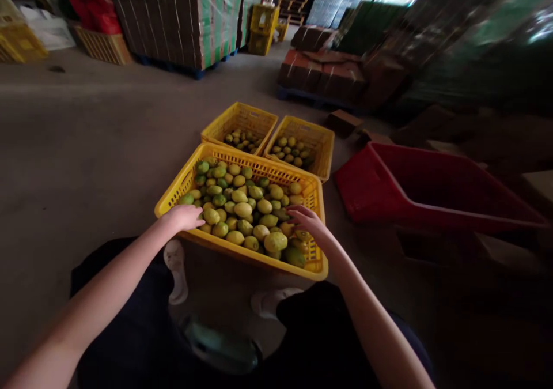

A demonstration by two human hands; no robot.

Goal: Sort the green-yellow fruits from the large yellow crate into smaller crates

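Note:
A yellow plastic crate (pixel 237 252) stands in front of me, holding many green and yellow lemons (pixel 243 210). My left hand (pixel 185 217) reaches over the crate's near left side, its fingers stretched out beside the lemons. On the opposite side, my right hand (pixel 305 218) hovers at the lemons with its fingers spread. Neither hand has a lemon in its grasp; whether the fingertips touch the fruit I cannot tell.
Two more yellow crates, one at the back left (pixel 239 112) and one at the back right (pixel 322 141), hold fewer lemons. A red tub (pixel 367 196) stands to the right. Wrapped pallet stacks (pixel 164 17) and stacked cartons (pixel 322 69) are farther back. My shoes flank the near crate.

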